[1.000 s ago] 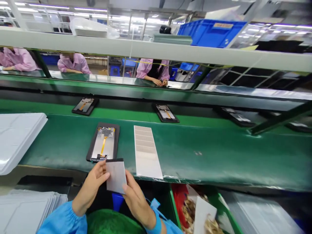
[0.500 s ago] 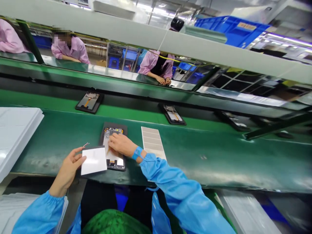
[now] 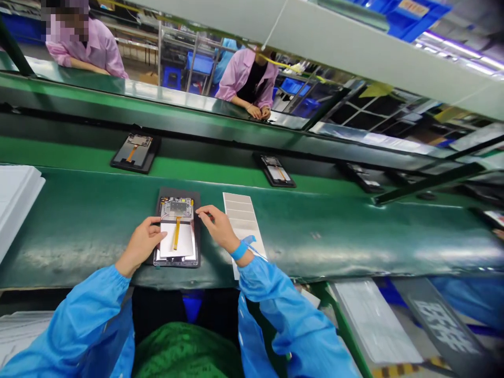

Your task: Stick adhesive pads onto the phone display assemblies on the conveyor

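Observation:
An opened tablet (image 3: 192, 260) lies on a dark pad on the green bench, its circuit board (image 3: 179, 207) at the top. Inside it, below the board, rests a white rectangular battery-like pack (image 3: 167, 242), under an orange flat cable (image 3: 177, 233). My left hand (image 3: 145, 241) holds the pack's left edge between thumb and fingers. At the tablet's right side is my right hand (image 3: 219, 227), its thumb and index finger pinched together; anything between them is too small to name. A sheet of pale rectangular labels (image 3: 241, 215) lies partly behind my right wrist.
Beyond the bench, a green conveyor (image 3: 212, 170) carries several opened tablets, one (image 3: 136, 152) at the left and another (image 3: 274, 169) near the middle. White trays (image 3: 18, 202) are stacked at the left. People in pink jackets sit across the line.
The white pack has moved right, from beside the tablet into it. My right hand has withdrawn from the board to the tablet's right side. The orange cable now lies over the pack. The view has shifted.

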{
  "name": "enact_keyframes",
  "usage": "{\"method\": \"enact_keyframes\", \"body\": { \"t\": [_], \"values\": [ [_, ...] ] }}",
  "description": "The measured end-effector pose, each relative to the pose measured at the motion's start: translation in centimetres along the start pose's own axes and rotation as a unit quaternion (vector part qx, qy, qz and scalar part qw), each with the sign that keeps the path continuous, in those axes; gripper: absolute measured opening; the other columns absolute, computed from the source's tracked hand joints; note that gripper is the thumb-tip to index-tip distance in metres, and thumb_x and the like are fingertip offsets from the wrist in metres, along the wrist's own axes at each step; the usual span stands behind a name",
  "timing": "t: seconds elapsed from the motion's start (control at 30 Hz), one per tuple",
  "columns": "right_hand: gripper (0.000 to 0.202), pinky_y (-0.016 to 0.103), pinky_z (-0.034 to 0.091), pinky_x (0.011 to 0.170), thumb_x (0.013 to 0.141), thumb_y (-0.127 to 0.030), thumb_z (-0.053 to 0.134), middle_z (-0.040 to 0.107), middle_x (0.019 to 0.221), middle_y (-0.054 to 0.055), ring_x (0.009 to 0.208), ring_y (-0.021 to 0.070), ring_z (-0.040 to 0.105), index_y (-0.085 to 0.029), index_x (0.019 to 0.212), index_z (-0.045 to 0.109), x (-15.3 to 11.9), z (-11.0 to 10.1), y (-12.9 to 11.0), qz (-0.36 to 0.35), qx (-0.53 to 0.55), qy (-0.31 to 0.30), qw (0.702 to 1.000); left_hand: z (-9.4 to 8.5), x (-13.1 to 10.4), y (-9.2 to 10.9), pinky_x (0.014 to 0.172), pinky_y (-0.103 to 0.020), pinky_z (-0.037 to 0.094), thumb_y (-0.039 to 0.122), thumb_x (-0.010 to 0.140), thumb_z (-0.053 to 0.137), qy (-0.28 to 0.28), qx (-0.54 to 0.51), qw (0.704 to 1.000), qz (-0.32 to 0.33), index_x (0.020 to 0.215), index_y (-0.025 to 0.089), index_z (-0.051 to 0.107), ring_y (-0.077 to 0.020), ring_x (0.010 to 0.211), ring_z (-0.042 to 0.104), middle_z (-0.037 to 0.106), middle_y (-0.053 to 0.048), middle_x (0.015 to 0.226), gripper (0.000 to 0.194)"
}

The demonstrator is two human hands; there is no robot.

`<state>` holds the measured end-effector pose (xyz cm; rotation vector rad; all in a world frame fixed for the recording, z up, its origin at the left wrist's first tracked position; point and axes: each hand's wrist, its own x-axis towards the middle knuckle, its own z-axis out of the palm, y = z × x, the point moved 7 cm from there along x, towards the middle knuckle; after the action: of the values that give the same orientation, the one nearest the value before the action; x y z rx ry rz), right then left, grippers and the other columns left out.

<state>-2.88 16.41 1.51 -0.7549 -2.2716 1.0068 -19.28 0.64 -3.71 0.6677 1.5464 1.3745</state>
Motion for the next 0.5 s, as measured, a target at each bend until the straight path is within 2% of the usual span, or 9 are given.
{"method": "enact_keyframes", "body": {
  "t": [0.13,0.27,0.5],
  "values": [
    [0.019,0.030,0.049,0.076,0.096,-0.024,0.050,0.071,0.103,0.005,0.092,0.0181,0.064,-0.022,0.103,0.068,-3.1,-1.5,-1.3,0.019,0.012,-0.001,1.000,0.0,0.2,0.3,0.055,-0.025,0.047,0.037,0.071,0.076,0.012,0.007,1.000,-0.001,0.118,0.015,0.050,-0.0140,0.058,0.061,0.068,0.000,0.076,0.058],
    [0.019,0.030,0.050,0.077,0.097,-0.024,0.049,0.068,0.109,0.006,0.096,0.0180,0.064,-0.023,0.104,0.066,-5.4,-1.2,-2.4,0.021,0.029,-0.014,0.999,0.1,0.2,0.4,0.055,-0.026,0.047,0.039,0.069,0.077,0.010,0.018,1.000,-0.005,0.117,0.016,0.051,-0.0151,0.059,0.063,0.068,0.001,0.075,0.059],
    [0.020,0.032,0.052,0.080,0.097,-0.022,0.048,0.068,0.112,0.006,0.100,0.0187,0.064,-0.023,0.105,0.066,-6.3,0.0,-2.7,0.022,0.046,-0.015,0.999,0.2,0.5,0.8,0.057,-0.027,0.047,0.038,0.070,0.077,0.007,0.032,0.999,0.004,0.117,0.015,0.051,-0.0162,0.060,0.063,0.068,0.000,0.074,0.058]
  ]
}}
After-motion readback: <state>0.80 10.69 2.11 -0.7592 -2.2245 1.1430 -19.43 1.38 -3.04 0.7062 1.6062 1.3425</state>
